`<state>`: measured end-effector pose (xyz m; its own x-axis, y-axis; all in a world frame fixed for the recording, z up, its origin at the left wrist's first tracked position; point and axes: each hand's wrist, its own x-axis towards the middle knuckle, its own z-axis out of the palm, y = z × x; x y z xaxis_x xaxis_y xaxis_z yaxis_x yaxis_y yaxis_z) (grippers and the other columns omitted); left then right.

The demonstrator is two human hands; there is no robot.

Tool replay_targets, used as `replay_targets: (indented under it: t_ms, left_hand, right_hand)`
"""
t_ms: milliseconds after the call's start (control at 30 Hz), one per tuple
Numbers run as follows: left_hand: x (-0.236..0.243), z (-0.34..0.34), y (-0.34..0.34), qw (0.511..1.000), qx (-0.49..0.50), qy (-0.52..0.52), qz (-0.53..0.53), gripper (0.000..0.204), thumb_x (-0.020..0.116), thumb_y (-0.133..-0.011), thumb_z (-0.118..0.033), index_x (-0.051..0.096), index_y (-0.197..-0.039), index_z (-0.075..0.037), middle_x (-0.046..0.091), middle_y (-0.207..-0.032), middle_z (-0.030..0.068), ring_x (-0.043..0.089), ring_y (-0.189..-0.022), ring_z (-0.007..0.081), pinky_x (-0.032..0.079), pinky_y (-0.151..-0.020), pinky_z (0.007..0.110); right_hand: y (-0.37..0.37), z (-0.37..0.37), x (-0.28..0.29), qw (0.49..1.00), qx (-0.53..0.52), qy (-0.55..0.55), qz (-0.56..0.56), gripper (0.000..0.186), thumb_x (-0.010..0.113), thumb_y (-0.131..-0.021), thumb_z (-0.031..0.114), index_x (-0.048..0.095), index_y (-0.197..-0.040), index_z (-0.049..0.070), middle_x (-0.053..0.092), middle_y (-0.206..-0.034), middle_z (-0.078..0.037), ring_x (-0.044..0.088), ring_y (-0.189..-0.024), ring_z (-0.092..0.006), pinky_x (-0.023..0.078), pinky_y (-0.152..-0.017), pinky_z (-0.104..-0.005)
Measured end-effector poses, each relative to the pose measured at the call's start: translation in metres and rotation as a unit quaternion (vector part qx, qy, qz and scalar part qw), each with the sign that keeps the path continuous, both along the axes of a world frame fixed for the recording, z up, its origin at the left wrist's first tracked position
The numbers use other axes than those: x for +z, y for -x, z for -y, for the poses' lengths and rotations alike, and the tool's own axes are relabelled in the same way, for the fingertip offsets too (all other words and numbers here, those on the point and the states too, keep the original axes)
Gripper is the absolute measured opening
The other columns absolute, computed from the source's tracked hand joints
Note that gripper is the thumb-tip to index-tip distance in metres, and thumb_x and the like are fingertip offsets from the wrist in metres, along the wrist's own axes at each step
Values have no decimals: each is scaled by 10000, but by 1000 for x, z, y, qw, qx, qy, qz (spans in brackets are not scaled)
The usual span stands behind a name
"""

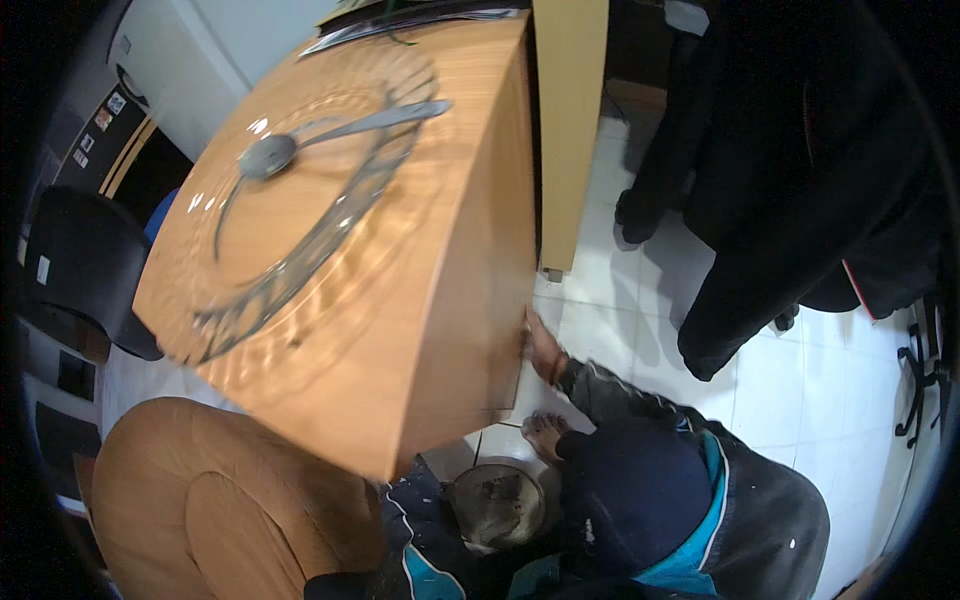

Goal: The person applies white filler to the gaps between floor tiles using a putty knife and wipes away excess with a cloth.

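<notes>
My right hand (pixel 545 350) rests against the lower right side of a light-brown wooden cabinet (pixel 470 290), its visible fingers stretched out and holding nothing. My left sleeve (pixel 425 530), dark with teal and white piping, runs up behind the cabinet's near corner, which hides the left hand. On the cabinet top lies a large clear glass plate (pixel 310 260) with a wavy rim. A metal spoon (pixel 268 157) sits across it, its handle pointing right. The cabinet top is slightly blurred.
A round, dirty-looking container (pixel 500 505) stands by my bare foot (pixel 545 435). A brown padded seat (pixel 230 500) is at lower left, a black chair (pixel 80 265) beyond. A pale wooden panel (pixel 570 130) rises behind the cabinet. Dark cloth (pixel 790 150) fills the upper right above white floor tiles (pixel 790 400).
</notes>
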<state>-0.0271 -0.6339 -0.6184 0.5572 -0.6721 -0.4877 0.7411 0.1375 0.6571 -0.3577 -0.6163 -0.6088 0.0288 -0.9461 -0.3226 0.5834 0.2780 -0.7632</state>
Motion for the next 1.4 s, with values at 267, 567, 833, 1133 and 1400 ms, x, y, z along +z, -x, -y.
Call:
replay_targets:
  t_ms: [267,567,833,1133,1400]
  left_hand:
    - [12,34,8,998,11,55,-30,656,425,-881,-611,505,-1345,-154,489,-1369,131,465,-1265,325,415,-1013,514]
    - [3,45,27,992,23,125,-15,829,405,-865,-660,327,-1448,-76,404,-1443,179,393,-1324,372,313,-1081,563]
    - [-4,58,35,987,20,157,-16,768,375,-913,-627,352,-1408,-41,404,-1434,192,388,-1328,350,304,-1103,495]
    - [-37,68,3,982,69,175,14,797,441,-897,-629,372,-1400,-14,369,-1471,201,383,-1328,345,271,-1123,473]
    - [-16,25,-12,994,65,-23,80,463,567,-946,-300,506,-1290,3,511,-1333,172,509,-1215,325,418,-1013,412]
  right_hand:
    - [6,9,-51,998,-10,-54,-39,695,284,-982,645,400,-1446,141,555,-1339,-105,567,-1131,-247,461,-921,-407]
    - [37,21,-53,994,15,-103,-40,802,317,-899,770,513,-1341,130,628,-1192,-133,587,-1058,-256,462,-892,-402]
    - [52,34,-58,1000,-6,7,26,584,409,-961,566,531,-1298,104,635,-1164,-102,596,-1084,-229,494,-900,-384]
    - [55,-10,-84,973,-15,164,-161,363,514,-969,282,535,-1265,74,642,-1127,-87,615,-1039,-238,523,-860,-411]
    - [59,-93,-53,938,202,-149,-241,179,547,-917,80,608,-1081,41,629,-890,-58,613,-757,-122,509,-630,-286]
